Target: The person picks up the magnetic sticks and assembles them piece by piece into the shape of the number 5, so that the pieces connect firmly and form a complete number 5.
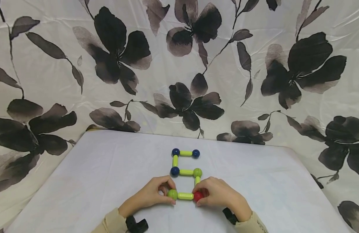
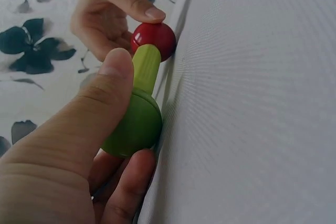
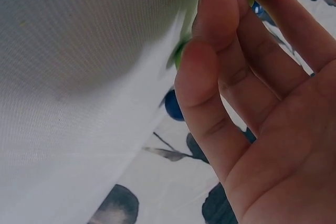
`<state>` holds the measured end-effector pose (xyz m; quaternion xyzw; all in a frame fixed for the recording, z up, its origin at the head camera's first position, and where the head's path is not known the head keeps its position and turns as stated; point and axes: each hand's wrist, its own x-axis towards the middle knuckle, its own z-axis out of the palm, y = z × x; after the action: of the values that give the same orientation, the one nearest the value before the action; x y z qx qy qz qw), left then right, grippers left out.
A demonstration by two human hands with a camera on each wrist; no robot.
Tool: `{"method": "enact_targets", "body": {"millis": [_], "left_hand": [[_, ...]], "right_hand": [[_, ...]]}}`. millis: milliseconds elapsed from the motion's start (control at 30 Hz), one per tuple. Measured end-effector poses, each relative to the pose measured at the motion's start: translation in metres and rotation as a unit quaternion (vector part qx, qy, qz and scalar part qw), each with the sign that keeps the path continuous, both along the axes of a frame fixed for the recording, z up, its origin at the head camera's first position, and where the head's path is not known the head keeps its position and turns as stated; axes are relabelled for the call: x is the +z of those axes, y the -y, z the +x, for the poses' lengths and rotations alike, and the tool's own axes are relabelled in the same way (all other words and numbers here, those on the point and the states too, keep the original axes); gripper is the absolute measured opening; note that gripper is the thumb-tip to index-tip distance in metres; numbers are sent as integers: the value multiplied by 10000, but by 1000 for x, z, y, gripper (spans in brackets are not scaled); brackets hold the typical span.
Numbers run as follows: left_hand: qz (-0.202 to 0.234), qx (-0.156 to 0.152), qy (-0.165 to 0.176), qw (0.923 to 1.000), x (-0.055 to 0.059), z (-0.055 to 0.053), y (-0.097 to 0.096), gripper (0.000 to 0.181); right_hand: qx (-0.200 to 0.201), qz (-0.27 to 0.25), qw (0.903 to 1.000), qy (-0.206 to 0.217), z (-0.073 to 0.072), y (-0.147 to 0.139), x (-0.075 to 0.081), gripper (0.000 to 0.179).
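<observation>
Balls and short yellow-green rods lie joined on the white table in the shape of a 5. My left hand (image 1: 154,191) pinches the green ball (image 1: 172,194) at the lower left between thumb and fingers. At the lower right, my right hand (image 1: 217,193) holds the red ball (image 1: 198,196). A yellow-green rod (image 1: 185,196) joins these two balls, clearly so in the left wrist view. Another rod (image 1: 197,180), partly covered by my right fingers, runs up to a second green ball (image 1: 198,172). Farther back are blue balls (image 1: 175,171) linked by rods.
The white-covered table (image 1: 124,155) spreads around the shape on all sides. Behind it hangs a pale cloth (image 1: 156,74) printed with dark flowers. A black band with a small device (image 1: 136,225) is on the left wrist, and another (image 1: 230,216) on the right.
</observation>
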<state>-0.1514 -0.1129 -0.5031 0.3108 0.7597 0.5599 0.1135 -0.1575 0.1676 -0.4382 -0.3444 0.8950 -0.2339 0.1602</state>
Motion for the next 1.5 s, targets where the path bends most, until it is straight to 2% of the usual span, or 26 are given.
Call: {"method": "enact_targets", "body": {"millis": [167, 233, 300, 367, 433, 500, 567, 633, 767, 833, 1500], "left_hand": [[-48, 189, -8, 9998, 5, 0, -2, 29], [-51, 437, 123, 9990, 10, -2, -4, 23], [-84, 809, 111, 9966, 16, -5, -4, 19], [-205, 1238, -118, 9920, 20, -12, -4, 17], [-374, 1616, -516, 9848, 23, -21, -4, 19], [-526, 1819, -905, 9777, 21, -29, -4, 23], [-672, 1815, -1007, 9759, 14, -36, -4, 29], [-841, 1688, -1093, 9760, 6, -40, -3, 34], [-1037, 1547, -1229, 9748, -4, -40, -2, 37], [-1008, 1552, -1333, 9736, -4, -40, -2, 38], [-940, 1560, -1279, 9749, -5, -40, -4, 37]], "right_hand": [[3, 3, 10000, 54, -1, -1, 1, 27], [0, 6, 10000, 64, -1, -1, 1, 27], [6, 13, 10000, 40, -1, -2, 0, 27], [30, 4, 10000, 2, -1, -3, 0, 27], [24, 5, 10000, -5, -1, -3, -1, 27], [30, -7, 10000, 13, -1, -2, -1, 26], [21, 10, 10000, 70, -1, -1, 0, 27], [23, 38, 9999, 102, 0, -1, 0, 27], [54, 69, 9999, 82, -1, -1, 0, 28], [72, 59, 9999, 57, -1, -1, 0, 28], [229, -7, 9997, 70, -3, -3, 0, 29]]}}
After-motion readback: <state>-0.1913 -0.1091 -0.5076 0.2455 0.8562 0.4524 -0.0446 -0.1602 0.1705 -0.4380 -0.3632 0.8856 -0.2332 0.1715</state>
